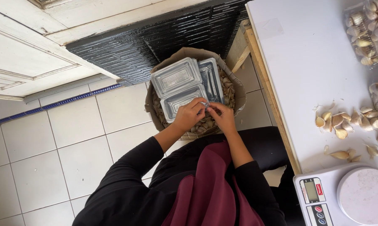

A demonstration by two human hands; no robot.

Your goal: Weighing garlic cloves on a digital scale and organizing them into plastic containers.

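Both hands meet over a round brown basket point(237, 90) that sits on the white tiled floor point(71, 138), and this basket is the landmark for all that follows. The left hand point(190, 114) and the right hand point(223, 116) pinch one small pale garlic clove point(205, 104) between their fingertips, each grip closed on it, just above the basket's near edge. Working the skin loose looks best done with short thumbnail pulls while the other hand holds the clove steady, kept low over the basket so that scraps drop inside. Inside the basket, loose garlic cloves point(201, 125) lie in a heap, and three clear rectangular plastic containers with lids point(176, 77) rest on top, towards its far side. To the right of the basket stands a white desk point(306, 62). On it lie scattered cloves point(344, 121), clear bags of garlic point(369, 31) at the far right, and a white kitchen scale point(344, 196) with a round plate and a small grey display, nearest the person.
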